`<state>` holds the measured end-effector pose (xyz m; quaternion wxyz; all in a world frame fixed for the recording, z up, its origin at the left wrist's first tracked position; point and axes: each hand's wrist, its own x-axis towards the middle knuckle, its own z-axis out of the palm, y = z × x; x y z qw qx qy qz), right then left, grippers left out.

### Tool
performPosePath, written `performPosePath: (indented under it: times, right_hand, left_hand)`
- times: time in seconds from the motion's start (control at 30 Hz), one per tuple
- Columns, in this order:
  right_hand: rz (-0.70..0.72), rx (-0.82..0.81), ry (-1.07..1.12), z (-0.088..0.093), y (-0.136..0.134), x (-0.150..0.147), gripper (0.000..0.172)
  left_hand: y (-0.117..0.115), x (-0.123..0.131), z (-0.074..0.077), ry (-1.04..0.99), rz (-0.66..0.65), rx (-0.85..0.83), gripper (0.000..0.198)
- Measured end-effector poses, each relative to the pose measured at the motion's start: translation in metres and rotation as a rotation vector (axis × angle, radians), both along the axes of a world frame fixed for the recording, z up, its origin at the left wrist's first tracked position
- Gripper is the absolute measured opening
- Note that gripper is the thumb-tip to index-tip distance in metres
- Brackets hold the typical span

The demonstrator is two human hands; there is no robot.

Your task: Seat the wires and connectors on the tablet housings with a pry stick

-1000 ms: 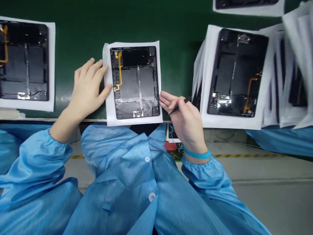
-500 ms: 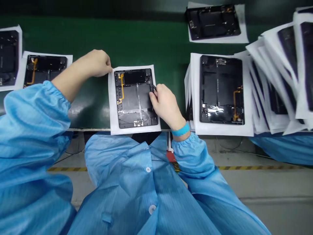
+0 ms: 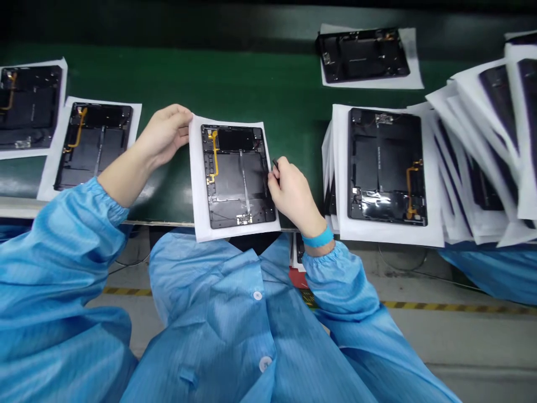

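In the head view an opened tablet [image 3: 226,173] lies in front of me, showing its black inside, an orange flex cable and a pale strip cable. Under it is a white sheet [image 3: 199,215], whose near edge reaches the table's front edge. My left hand [image 3: 166,134] pinches the upper left corner of this sheet between thumb and fingers. At the tablet's right side, my right hand [image 3: 290,189] is closed around a small black stick-like tool [image 3: 275,163], mostly hidden by the fingers. The tool's tip is just right of the tablet's edge.
On the right stands a stack of tablets on white sheets, with an opened tablet [image 3: 386,168] on top; more sheets [image 3: 465,162] fan out beside it. Another tablet [image 3: 363,55] lies at the back. Two opened tablets lie left, the nearer one [image 3: 88,148] partly behind my left arm.
My left hand has turned from a fist-like pinch to a flatter one at the sheet's corner. My right hand has drawn slightly right, off the tablet's edge. The whole view has shifted a little.
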<state>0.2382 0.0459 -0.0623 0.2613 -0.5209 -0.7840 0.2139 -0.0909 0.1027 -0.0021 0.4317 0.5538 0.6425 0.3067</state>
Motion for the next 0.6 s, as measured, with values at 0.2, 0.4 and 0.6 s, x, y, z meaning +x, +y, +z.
performPosePath:
  times: [0.2,0.4,0.6]
  right_hand:
    - [0.028,0.013,0.006,0.0,-0.004,-0.008,0.025]
    - [0.089,0.016,0.181,-0.004,-0.015,0.006,0.024]
    - [-0.038,0.014,0.519,0.016,-0.043,0.013,0.051]
  left_hand:
    - [-0.012,-0.008,0.009,0.228,0.02,0.122,0.055]
    - [-0.098,0.029,-0.008,0.749,-0.483,0.595,0.036]
    - [-0.169,0.075,-0.036,0.754,-0.642,0.89,0.019]
